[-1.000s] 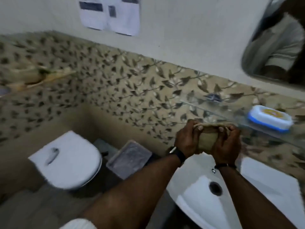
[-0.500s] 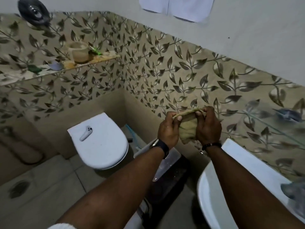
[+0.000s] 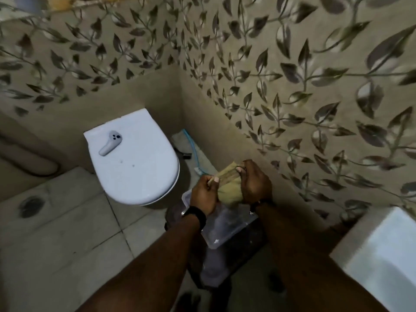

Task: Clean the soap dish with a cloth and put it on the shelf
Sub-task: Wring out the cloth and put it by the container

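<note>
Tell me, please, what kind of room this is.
A bathroom, most likely: a white toilet in the corner, a white washbasin at the right, and leaf-patterned wall tiles.

I'm getting the cloth (image 3: 228, 188) only in part: the left hand (image 3: 203, 194) and right hand (image 3: 255, 183) cover its ends, and I can't tell whether anything sits inside the bunch. The tub (image 3: 225, 228) runs under both wrists. The sink (image 3: 382, 255) is cut by the right and bottom edges. The shelf (image 3: 67, 4) is a blurred sliver at the top edge, its load unreadable.
</note>
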